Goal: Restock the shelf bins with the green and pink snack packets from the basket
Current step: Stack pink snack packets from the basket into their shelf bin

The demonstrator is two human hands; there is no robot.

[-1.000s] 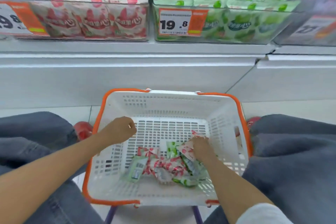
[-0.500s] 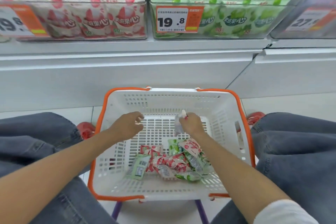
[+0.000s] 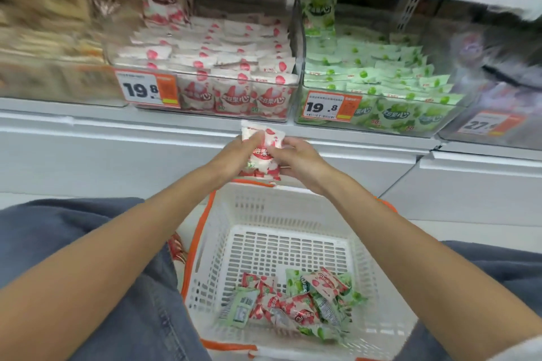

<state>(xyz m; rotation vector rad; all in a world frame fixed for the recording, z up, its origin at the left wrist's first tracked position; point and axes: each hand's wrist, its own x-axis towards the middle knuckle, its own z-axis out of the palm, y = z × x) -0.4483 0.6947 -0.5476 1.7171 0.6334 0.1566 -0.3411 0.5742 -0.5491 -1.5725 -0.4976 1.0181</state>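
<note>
Pink packet (image 3: 264, 152) stands upright, fingers (image 3: 252, 141) of left hand (image 3: 231, 157) and right hand (image 3: 302, 160) pinching its sides; the pink bin (image 3: 234, 114) lies directly above, slightly left, equally near both.

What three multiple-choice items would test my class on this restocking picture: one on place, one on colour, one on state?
1. The green bin stands: A right of the pink bin; B left of it; C below it.
2. The packet held by the left hand and right hand is: A green; B purple; C pink.
3. The basket is: A empty; B partly filled; C overflowing.
Key: A, green packets sit right of pink ones; C, red-pink print shows between the hands; B, loose packets cover only part of its floor.
</note>
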